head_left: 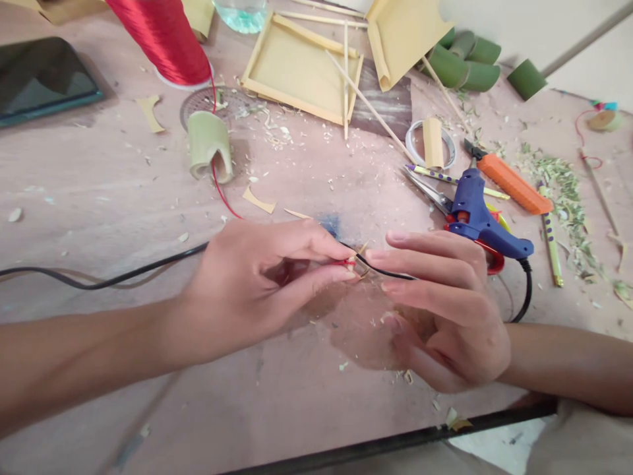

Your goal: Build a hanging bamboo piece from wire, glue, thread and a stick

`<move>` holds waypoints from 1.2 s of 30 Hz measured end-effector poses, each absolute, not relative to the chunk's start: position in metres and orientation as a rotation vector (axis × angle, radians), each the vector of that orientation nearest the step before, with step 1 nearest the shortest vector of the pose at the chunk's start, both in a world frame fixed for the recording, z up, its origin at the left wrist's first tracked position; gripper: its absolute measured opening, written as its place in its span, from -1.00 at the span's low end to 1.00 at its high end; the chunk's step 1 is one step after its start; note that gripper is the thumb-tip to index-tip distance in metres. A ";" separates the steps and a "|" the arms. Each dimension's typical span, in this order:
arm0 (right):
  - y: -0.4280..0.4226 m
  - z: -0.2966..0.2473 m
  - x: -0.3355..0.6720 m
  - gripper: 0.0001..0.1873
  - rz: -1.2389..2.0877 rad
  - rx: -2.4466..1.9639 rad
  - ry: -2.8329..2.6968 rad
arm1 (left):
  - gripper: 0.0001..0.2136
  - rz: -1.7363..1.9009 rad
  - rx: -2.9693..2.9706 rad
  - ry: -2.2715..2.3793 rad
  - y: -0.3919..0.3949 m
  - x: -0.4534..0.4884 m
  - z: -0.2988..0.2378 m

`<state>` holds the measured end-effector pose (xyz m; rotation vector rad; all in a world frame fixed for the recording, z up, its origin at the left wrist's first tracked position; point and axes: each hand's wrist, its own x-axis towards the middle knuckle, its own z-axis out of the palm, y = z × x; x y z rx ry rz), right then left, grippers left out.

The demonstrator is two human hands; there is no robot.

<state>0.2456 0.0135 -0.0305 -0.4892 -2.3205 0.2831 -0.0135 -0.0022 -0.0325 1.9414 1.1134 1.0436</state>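
My left hand (252,274) pinches a small pale wooden piece (351,261) between thumb and forefinger, with red thread wound around it. Thin pointed slivers stick out of the pinch on the right. Just beside them is my right hand (450,303), its fingers apart and apparently holding nothing. A red thread (221,192) runs from the big red spool (163,39) through a notched bamboo ring (208,142) towards my left hand. The black cord (148,265) passes behind both hands to the blue glue gun (477,211).
Scissors (428,190), orange-handled pliers (514,181) and a tape roll (448,148) lie at the right, near green bamboo pieces (469,66). Behind are a shallow yellow cardboard tray (291,105) and thin sticks (370,105). A phone (47,79) lies at the left. Shavings (568,178) litter the table.
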 end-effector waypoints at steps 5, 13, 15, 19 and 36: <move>0.012 -0.031 0.246 -0.50 0.301 -0.498 -2.393 | -0.98 1.031 1.920 1.126 -0.005 -0.013 -0.033; 0.013 -0.033 0.245 -0.46 0.311 -0.489 -2.398 | -0.97 1.020 1.935 1.082 -0.005 -0.014 -0.031; 0.012 -0.034 0.246 -0.44 0.338 -0.507 -2.421 | -0.96 1.019 1.946 1.074 -0.005 -0.015 -0.030; 0.012 -0.034 0.245 -0.43 0.416 -0.499 -2.370 | -0.97 1.018 1.933 1.089 -0.007 -0.014 -0.030; 0.018 -0.033 0.243 -0.45 0.527 -0.388 -2.237 | -0.98 1.049 1.836 1.064 -0.007 -0.012 -0.027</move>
